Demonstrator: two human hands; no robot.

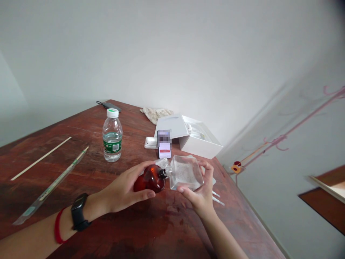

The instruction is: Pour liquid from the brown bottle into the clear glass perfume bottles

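Note:
My left hand (129,187) is closed around an amber bottle (153,178) tipped onto its side, its dark neck pointing right. In my right hand (202,194) is a clear square glass bottle (186,172), also on its side, its neck facing left. The two mouths meet or nearly meet between my hands; whether they touch I cannot tell. Behind them a phone (164,145) stands upright with a lit screen. A clear plastic water bottle (112,138) with a white cap and green label, partly full, stands to the left.
On the wooden table (88,187) at left lie a bare chopstick (41,158) and wrapped chopsticks (54,183). A white box (202,144), a white case (150,142), a cloth (156,114) and a dark flat device (111,106) are farther back. White-tipped sticks (218,200) lie right.

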